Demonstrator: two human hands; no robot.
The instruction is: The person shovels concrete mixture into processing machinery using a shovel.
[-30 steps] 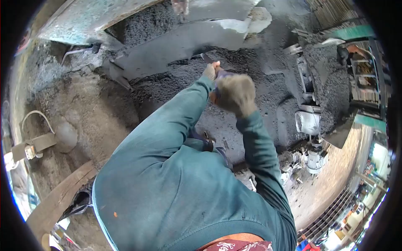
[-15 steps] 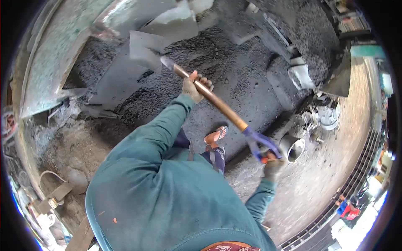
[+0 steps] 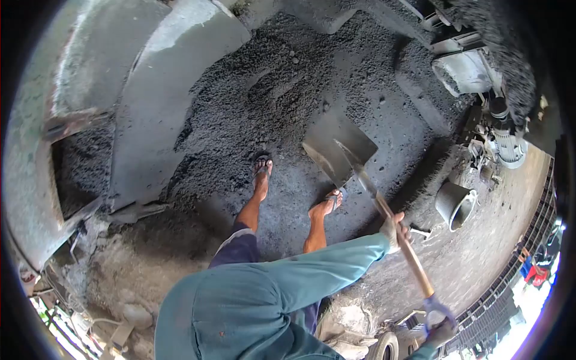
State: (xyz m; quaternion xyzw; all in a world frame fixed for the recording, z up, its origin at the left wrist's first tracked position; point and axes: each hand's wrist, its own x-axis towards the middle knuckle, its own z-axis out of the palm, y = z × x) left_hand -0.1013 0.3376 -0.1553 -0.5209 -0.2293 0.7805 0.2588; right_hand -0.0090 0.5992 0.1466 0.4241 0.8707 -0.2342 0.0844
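A shovel (image 3: 414, 264) with a wooden shaft and a purple D-shaped grip runs diagonally through the lower right of the head view. Partway up the shaft, my left hand (image 3: 395, 233) is wrapped round the wood. My right hand (image 3: 443, 331) is closed on the D-shaped grip near the bottom right. The wide metal blade (image 3: 341, 147) shows a bare grey face and lies over the dark floor, just beyond my right sandalled foot (image 3: 327, 204). A heap of dark, gravelly mix (image 3: 252, 102) spreads ahead of my feet.
Left of the heap slopes a large grey metal sheet (image 3: 150, 120). A bucket (image 3: 454, 205) lies tipped on the right, by a low ledge, with a motor (image 3: 510, 149) beyond it. Low down are a tyre (image 3: 384, 347) and some sacks (image 3: 342, 336). A grating (image 3: 510, 282) edges the right side.
Both hands have swung the shovel back and to the right, away from the heap and metal sheet. The blade has moved from the upper left to near my right foot.
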